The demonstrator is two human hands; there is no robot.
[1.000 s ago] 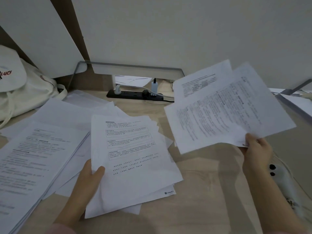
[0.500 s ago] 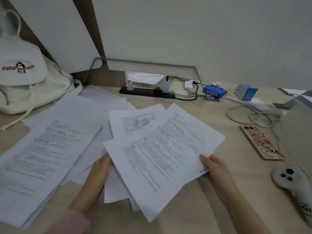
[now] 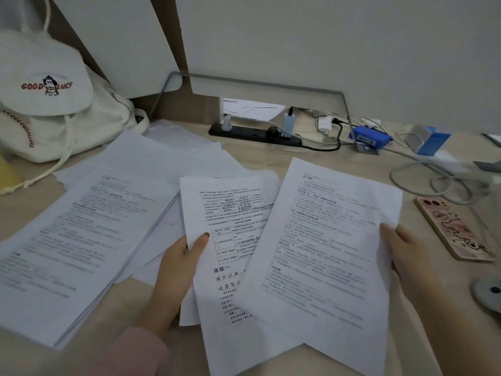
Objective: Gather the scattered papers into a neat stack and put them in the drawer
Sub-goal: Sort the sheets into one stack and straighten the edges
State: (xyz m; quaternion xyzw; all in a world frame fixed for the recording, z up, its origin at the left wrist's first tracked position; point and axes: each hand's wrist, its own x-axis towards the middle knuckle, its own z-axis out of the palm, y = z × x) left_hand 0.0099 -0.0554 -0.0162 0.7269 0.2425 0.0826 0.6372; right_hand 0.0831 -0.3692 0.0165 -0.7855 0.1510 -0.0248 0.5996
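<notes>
The fanned sheets (image 3: 311,253) lie splayed in front of me, the top page skewed toward one o'clock over the tabled page. I square them best by tapping edges together before adding the big pile (image 3: 81,240) at nine o'clock. My left hand (image 3: 179,264) pinches their left edge, thumb on top; my right hand (image 3: 401,256) grips the right edge. No drawer shows.
</notes>
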